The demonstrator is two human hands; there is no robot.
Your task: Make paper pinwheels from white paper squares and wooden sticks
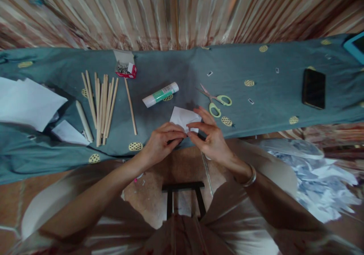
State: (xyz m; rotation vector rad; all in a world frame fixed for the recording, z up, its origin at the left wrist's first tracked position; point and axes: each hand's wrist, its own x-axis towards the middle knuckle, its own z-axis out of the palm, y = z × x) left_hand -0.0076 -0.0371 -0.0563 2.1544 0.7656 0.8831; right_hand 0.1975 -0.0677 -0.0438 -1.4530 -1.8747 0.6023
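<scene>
A small white piece of paper point(182, 115) lies at the table's front edge, between my two hands. My left hand point(164, 140) is closed, with thumb and forefinger pinching the paper's near edge. My right hand point(212, 138) has its thumb and forefinger brought together at the same edge, the other fingers stretched over the paper's right side. What sits between the right fingertips is too small to make out. Just behind the paper lies a glue stick point(160, 94) with a green and white label. Scissors point(214, 100) with light green handles rest partly open behind my right hand.
Several thin wooden sticks point(104, 107) lie left of the glue stick, one point(131, 107) apart. Behind them stands an open red box point(126, 69) of small metal pieces. White sheets point(28, 99) lie far left, a dark phone point(313, 88) right. A bag of paper scraps point(321, 183) sits below.
</scene>
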